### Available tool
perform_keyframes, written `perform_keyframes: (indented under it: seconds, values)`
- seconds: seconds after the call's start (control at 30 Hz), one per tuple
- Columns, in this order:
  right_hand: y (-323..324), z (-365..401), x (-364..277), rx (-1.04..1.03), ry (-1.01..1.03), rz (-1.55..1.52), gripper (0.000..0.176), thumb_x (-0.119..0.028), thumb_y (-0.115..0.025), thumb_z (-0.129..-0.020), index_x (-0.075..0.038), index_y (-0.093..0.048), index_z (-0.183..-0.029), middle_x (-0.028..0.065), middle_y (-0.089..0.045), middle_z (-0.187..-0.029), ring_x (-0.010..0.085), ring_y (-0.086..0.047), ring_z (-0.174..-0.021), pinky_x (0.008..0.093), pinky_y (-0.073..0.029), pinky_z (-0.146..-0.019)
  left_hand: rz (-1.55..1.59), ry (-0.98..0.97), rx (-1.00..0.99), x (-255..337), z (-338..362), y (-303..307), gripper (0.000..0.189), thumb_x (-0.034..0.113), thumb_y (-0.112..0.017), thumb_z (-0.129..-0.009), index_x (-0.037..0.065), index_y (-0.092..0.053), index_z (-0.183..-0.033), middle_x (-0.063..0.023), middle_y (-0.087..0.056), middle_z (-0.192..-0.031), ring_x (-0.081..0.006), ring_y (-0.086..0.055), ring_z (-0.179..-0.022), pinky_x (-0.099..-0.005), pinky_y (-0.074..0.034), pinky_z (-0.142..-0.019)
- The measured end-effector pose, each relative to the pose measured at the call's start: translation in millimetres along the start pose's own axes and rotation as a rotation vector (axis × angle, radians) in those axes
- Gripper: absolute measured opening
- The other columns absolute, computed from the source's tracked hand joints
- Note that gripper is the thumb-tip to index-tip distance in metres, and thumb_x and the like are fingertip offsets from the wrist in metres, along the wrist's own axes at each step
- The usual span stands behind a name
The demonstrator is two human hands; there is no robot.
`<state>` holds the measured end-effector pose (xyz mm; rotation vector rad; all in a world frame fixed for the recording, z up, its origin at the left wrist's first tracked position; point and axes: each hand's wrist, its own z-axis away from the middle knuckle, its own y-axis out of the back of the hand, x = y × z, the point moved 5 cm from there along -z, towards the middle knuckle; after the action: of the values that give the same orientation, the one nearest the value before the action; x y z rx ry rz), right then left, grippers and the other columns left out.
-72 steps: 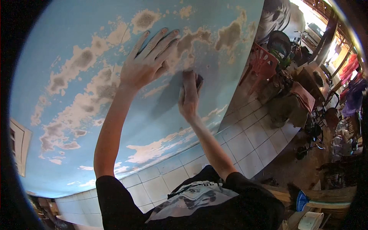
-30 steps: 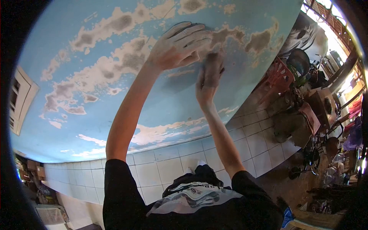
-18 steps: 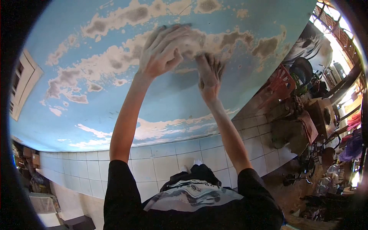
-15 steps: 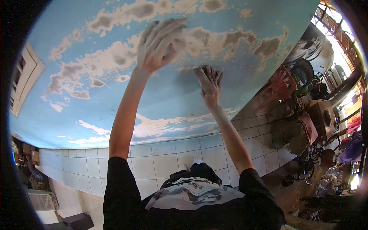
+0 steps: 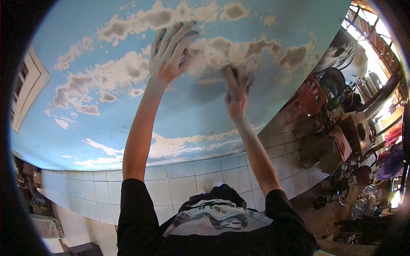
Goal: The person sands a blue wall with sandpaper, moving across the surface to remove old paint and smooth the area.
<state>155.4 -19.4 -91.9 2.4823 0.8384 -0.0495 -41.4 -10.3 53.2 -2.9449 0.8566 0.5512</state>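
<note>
A light blue wall [image 5: 192, 121] with whitish, peeled-looking patches and grey blotches fills the upper view. My left hand [image 5: 170, 55] lies against it, fingers stretched out and slightly apart, pale dust on the skin; it holds nothing. Lower and to the right, my right hand [image 5: 236, 89] is at the wall below a band of whitish patches [image 5: 218, 49]. Its fingers are bent and blurred by motion. Something dark shows at the fingertips, too smeared to name.
White tiles [image 5: 188, 187] run below the painted part. A white-framed opening [image 5: 30, 87] is at the left. Off the wall's right edge stand a red plastic chair [image 5: 309, 96], a brown box [image 5: 355, 130] and much clutter. Dark sleeves and a printed shirt [image 5: 218, 217] show below.
My right hand has shifted slightly up the wall and is now blurred. My left hand has moved a little to the left, its fingers sharper than before.
</note>
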Motion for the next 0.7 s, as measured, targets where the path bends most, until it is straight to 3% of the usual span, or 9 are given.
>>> perform_keyframes:
  seconds: [0.07,0.1,0.17,0.2,0.3,0.37,0.5,0.57,0.7]
  values:
    - [9,-16,13,0.237,-0.063,-0.084,0.07,0.002,-0.058,-0.079,-0.027,-0.042,-0.141,0.0128,-0.032,-0.149,0.034,-0.029,-0.138,0.0604,-0.01,-0.112,-0.004,0.001,-0.005,-2,-1,-2,0.036,0.009,-0.057,-0.076,0.02,-0.06,-0.11,0.0059,-0.056,-0.131,-0.0174,-0.054,-0.12,-0.0419,-0.037,-0.102]
    - [9,-6,10,0.242,-0.07,-0.085,0.07,0.002,-0.058,-0.079,-0.027,-0.042,-0.141,0.0128,-0.032,-0.149,0.034,-0.029,-0.138,0.0604,-0.01,-0.112,-0.013,0.002,-0.015,-1,-2,-3,0.035,0.009,-0.056,-0.076,0.019,-0.06,-0.11,0.0061,-0.055,-0.132,-0.017,-0.053,-0.121,-0.0418,-0.037,-0.102]
    - [-9,37,2,-0.092,-0.125,-0.012,0.067,0.003,-0.057,-0.078,-0.021,-0.045,-0.139,0.0142,-0.033,-0.149,0.0354,-0.028,-0.138,0.0602,-0.01,-0.112,-0.013,0.003,-0.035,1,1,1,0.035,0.008,-0.056,-0.076,0.019,-0.06,-0.11,0.0062,-0.055,-0.132,-0.0166,-0.052,-0.121,-0.0417,-0.037,-0.102]
    - [-13,49,3,-0.089,-0.123,-0.005,0.067,0.003,-0.057,-0.078,-0.021,-0.045,-0.139,0.0142,-0.033,-0.149,0.0354,-0.028,-0.138,0.0602,-0.01,-0.112,-0.019,0.001,-0.043,1,1,0,0.035,0.008,-0.056,-0.076,0.019,-0.06,-0.109,0.0063,-0.055,-0.133,-0.0167,-0.053,-0.121,-0.0414,-0.037,-0.102]
    - [-13,42,12,-0.023,-0.094,0.044,0.065,0.006,-0.055,-0.077,-0.015,-0.046,-0.138,0.0164,-0.032,-0.148,0.0382,-0.026,-0.138,0.0593,-0.01,-0.112,-0.029,-0.005,-0.031,0,-3,-2,0.034,0.008,-0.055,-0.076,0.019,-0.06,-0.108,0.006,-0.055,-0.132,-0.017,-0.053,-0.12,-0.0407,-0.038,-0.103]
    - [17,0,17,0.335,-0.143,-0.047,0.065,0.009,-0.051,-0.078,-0.014,-0.046,-0.138,0.0182,-0.032,-0.148,0.0405,-0.025,-0.138,0.0573,-0.01,-0.113,-0.018,-0.011,-0.042,1,-1,-1,0.034,0.008,-0.055,-0.076,0.019,-0.06,-0.108,0.0057,-0.056,-0.132,-0.0171,-0.054,-0.12,-0.0404,-0.038,-0.103]
    - [-13,30,21,0.287,-0.21,-0.228,0.064,0.011,-0.047,-0.079,-0.015,-0.047,-0.138,0.0195,-0.032,-0.148,0.0421,-0.025,-0.137,0.0553,-0.013,-0.113,0.008,-0.045,-0.008,2,1,-2,0.034,0.006,-0.054,-0.076,0.018,-0.06,-0.107,0.0035,-0.058,-0.129,-0.0175,-0.055,-0.119,-0.0401,-0.039,-0.102]
    - [-21,63,-8,0.132,-0.202,-0.199,0.061,0.011,-0.047,-0.08,-0.014,-0.049,-0.136,0.0192,-0.041,-0.143,0.0381,-0.034,-0.134,0.0542,-0.016,-0.112,0.005,-0.055,0.012,-1,-1,0,0.033,0.006,-0.055,-0.076,0.017,-0.06,-0.107,0.0028,-0.058,-0.129,-0.0177,-0.055,-0.119,-0.0402,-0.039,-0.102]
    - [1,57,-20,0.186,-0.104,-0.383,0.049,0.009,-0.055,-0.08,0.0,-0.053,-0.128,0.0153,-0.056,-0.129,0.0297,-0.048,-0.126,0.0517,-0.023,-0.11,0.098,-0.088,-0.028,-2,3,4,0.03,0.006,-0.055,-0.076,0.015,-0.06,-0.104,0.0007,-0.06,-0.125,-0.0196,-0.056,-0.117,-0.0406,-0.042,-0.099]
